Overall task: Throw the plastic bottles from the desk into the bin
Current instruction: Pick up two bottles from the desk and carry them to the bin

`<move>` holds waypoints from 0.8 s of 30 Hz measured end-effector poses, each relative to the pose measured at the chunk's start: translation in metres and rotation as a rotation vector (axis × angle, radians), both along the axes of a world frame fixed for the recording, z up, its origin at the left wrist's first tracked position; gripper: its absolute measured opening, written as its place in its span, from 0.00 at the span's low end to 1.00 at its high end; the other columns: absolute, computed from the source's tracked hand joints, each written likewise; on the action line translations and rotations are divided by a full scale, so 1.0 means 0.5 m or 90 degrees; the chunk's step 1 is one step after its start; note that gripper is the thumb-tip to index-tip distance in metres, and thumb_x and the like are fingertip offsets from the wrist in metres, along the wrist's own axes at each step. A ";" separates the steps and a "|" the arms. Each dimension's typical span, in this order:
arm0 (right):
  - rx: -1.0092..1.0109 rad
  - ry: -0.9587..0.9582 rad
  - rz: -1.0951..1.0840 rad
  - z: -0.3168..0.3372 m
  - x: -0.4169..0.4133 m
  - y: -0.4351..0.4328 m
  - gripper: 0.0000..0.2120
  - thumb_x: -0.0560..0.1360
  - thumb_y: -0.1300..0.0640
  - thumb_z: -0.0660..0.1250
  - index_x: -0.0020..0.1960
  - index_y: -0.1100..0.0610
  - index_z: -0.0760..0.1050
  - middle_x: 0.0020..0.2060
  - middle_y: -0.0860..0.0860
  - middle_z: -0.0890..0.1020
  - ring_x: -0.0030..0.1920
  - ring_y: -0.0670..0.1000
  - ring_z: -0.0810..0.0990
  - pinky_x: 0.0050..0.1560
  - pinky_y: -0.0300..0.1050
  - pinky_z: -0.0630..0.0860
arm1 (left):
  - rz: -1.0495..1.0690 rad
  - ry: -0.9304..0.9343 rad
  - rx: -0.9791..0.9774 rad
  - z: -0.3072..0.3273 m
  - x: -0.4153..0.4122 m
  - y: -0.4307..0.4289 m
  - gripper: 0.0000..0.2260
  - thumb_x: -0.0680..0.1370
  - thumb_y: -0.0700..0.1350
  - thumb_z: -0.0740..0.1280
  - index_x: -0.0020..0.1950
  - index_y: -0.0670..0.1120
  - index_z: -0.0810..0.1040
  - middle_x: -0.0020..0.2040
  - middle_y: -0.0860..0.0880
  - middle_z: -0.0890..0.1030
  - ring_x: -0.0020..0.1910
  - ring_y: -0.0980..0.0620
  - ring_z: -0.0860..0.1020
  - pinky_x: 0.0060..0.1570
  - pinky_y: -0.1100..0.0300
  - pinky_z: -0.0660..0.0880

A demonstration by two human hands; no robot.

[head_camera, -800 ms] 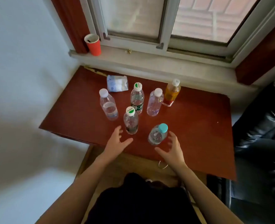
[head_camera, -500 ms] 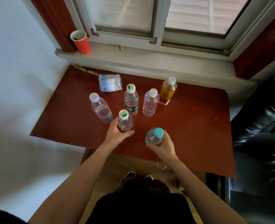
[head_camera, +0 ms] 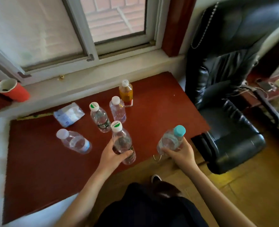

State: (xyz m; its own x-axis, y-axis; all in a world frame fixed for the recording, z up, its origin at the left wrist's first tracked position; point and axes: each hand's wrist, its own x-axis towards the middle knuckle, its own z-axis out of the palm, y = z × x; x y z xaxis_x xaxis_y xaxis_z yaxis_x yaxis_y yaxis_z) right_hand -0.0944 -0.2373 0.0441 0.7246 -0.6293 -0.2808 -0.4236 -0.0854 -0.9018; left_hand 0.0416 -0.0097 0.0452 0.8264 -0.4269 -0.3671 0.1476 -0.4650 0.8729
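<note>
My left hand [head_camera: 111, 155] grips a clear bottle with a green-and-white cap [head_camera: 121, 140] near the front edge of the red-brown desk [head_camera: 37, 161]. My right hand [head_camera: 180, 153] holds a clear bottle with a teal cap [head_camera: 170, 140], lifted past the desk's front right edge. Standing on the desk are a white-capped bottle [head_camera: 74, 141] at the left, a green-capped bottle [head_camera: 99, 117], a white-capped bottle [head_camera: 117, 109] and an orange-drink bottle [head_camera: 126, 93] further back. No bin is in view.
A pack of tissues [head_camera: 68, 114] lies on the desk near the wall. A red paper cup [head_camera: 12, 90] lies tilted on the windowsill. A black leather chair [head_camera: 230, 82] stands close on the right. Wooden floor shows below the desk.
Both hands went from open above the bottles to closed on them. The view has swung right, and the teal-capped bottle has been carried off toward the desk's right front edge.
</note>
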 end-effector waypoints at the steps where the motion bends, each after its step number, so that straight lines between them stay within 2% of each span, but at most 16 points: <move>1: 0.016 -0.003 -0.045 -0.005 -0.046 0.009 0.23 0.65 0.57 0.80 0.57 0.51 0.76 0.48 0.45 0.84 0.48 0.37 0.82 0.45 0.30 0.78 | -0.038 0.008 0.006 -0.007 -0.013 -0.002 0.32 0.68 0.47 0.78 0.70 0.49 0.71 0.60 0.53 0.78 0.59 0.55 0.75 0.55 0.63 0.68; 3: 0.066 -0.011 -0.137 -0.016 -0.142 0.036 0.25 0.64 0.56 0.80 0.57 0.49 0.75 0.49 0.47 0.85 0.50 0.44 0.84 0.51 0.40 0.80 | -0.119 0.028 0.026 -0.019 -0.043 -0.013 0.32 0.68 0.47 0.77 0.70 0.49 0.70 0.61 0.54 0.75 0.59 0.55 0.73 0.56 0.62 0.68; 5: 0.111 -0.021 -0.231 -0.029 -0.237 0.071 0.29 0.60 0.52 0.80 0.59 0.50 0.75 0.50 0.49 0.85 0.50 0.46 0.85 0.50 0.43 0.81 | -0.200 0.040 0.050 -0.031 -0.075 -0.028 0.30 0.68 0.46 0.77 0.67 0.52 0.71 0.59 0.57 0.74 0.59 0.55 0.72 0.56 0.61 0.67; 7: 0.136 -0.028 -0.337 -0.038 -0.328 0.109 0.32 0.58 0.50 0.80 0.60 0.53 0.75 0.48 0.50 0.86 0.49 0.46 0.86 0.46 0.39 0.82 | -0.287 0.035 0.064 -0.042 -0.110 -0.051 0.26 0.68 0.46 0.78 0.63 0.54 0.72 0.53 0.62 0.74 0.57 0.55 0.73 0.53 0.62 0.67; 9: 0.139 -0.027 -0.431 -0.040 -0.409 0.144 0.32 0.55 0.48 0.81 0.57 0.52 0.76 0.44 0.48 0.87 0.46 0.44 0.86 0.42 0.34 0.80 | -0.364 0.037 0.076 -0.045 -0.146 -0.084 0.26 0.68 0.45 0.78 0.62 0.54 0.72 0.52 0.65 0.72 0.56 0.56 0.72 0.54 0.61 0.67; 11: 0.138 -0.019 -0.520 -0.045 -0.483 0.169 0.30 0.57 0.51 0.82 0.56 0.54 0.77 0.44 0.45 0.87 0.46 0.46 0.86 0.41 0.33 0.80 | -0.441 0.036 0.083 -0.048 -0.184 -0.129 0.25 0.68 0.46 0.78 0.60 0.57 0.71 0.52 0.65 0.72 0.56 0.56 0.72 0.55 0.60 0.66; 13: 0.139 -0.019 -0.600 -0.046 -0.550 0.189 0.29 0.59 0.56 0.81 0.58 0.55 0.77 0.44 0.46 0.87 0.47 0.47 0.86 0.41 0.33 0.80 | -0.522 0.022 0.090 -0.048 -0.225 -0.185 0.26 0.67 0.49 0.78 0.59 0.59 0.70 0.54 0.60 0.74 0.57 0.55 0.72 0.55 0.60 0.66; 15: 0.141 -0.025 -0.682 -0.049 -0.617 0.206 0.31 0.58 0.56 0.81 0.59 0.56 0.76 0.44 0.48 0.87 0.46 0.45 0.86 0.41 0.33 0.80 | -0.607 -0.002 0.105 -0.047 -0.278 -0.248 0.28 0.66 0.52 0.79 0.61 0.57 0.69 0.58 0.55 0.73 0.57 0.54 0.72 0.55 0.59 0.66; 18: 0.134 -0.017 -0.779 -0.053 -0.713 0.234 0.25 0.64 0.64 0.80 0.58 0.52 0.76 0.45 0.49 0.86 0.45 0.40 0.85 0.41 0.31 0.79 | -0.722 -0.022 0.096 -0.044 -0.383 -0.338 0.29 0.66 0.52 0.78 0.63 0.55 0.71 0.60 0.54 0.74 0.58 0.54 0.72 0.55 0.58 0.68; 20: 0.126 -0.007 -0.831 -0.059 -0.782 0.251 0.24 0.66 0.64 0.79 0.57 0.49 0.76 0.46 0.48 0.85 0.45 0.38 0.84 0.42 0.30 0.78 | -0.790 -0.018 0.096 -0.051 -0.469 -0.389 0.29 0.66 0.52 0.78 0.65 0.53 0.72 0.61 0.52 0.75 0.59 0.52 0.74 0.55 0.58 0.70; 24: 0.126 -0.002 -0.923 -0.078 -0.924 0.271 0.25 0.65 0.63 0.80 0.57 0.49 0.75 0.49 0.49 0.85 0.46 0.39 0.84 0.43 0.32 0.79 | -0.892 -0.013 0.111 -0.064 -0.665 -0.461 0.29 0.67 0.49 0.78 0.65 0.52 0.72 0.59 0.50 0.77 0.58 0.51 0.75 0.55 0.58 0.71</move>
